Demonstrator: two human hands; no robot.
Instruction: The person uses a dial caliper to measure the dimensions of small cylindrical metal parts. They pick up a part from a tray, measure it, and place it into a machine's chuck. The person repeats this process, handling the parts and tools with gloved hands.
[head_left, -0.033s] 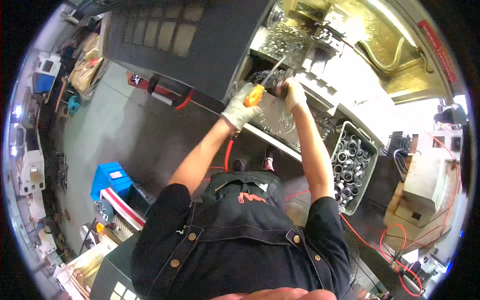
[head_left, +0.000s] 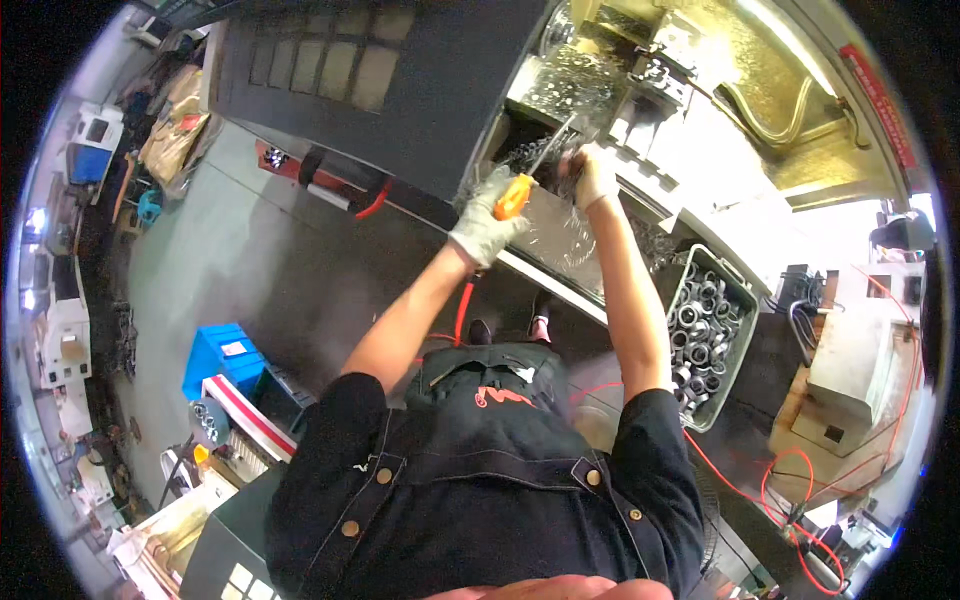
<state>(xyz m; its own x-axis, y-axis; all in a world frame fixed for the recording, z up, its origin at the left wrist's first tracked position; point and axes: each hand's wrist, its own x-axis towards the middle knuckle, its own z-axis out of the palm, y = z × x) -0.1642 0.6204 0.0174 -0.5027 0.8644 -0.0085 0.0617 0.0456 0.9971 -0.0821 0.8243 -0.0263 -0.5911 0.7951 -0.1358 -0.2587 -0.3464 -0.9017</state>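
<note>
My left hand [head_left: 485, 232], in a pale work glove, is closed round an orange air blow gun [head_left: 514, 198]. Its long thin nozzle slants up and right toward the machine's inside. Below that hand a red air hose [head_left: 463, 308] hangs down. My right hand [head_left: 597, 178], gloved too, grips a small dark part [head_left: 571, 167] close to the nozzle. Motion smears this part, and its exact kind does not show. Both hands are over a metal ledge [head_left: 550, 232] strewn with metal shavings, at the opening of a machine tool [head_left: 660, 75].
A grey bin [head_left: 748, 345] full of metal rings [head_left: 698, 335] stands right of my right forearm. The machine's dark door [head_left: 400, 130] is on the left. A blue crate [head_left: 215, 365] sits on the floor at left; red hoses [head_left: 800, 460] trail on the right.
Both hands stay in nearly the same place, with the left one and the blow gun slightly lower and to the right. The whole view has shifted a little.
</note>
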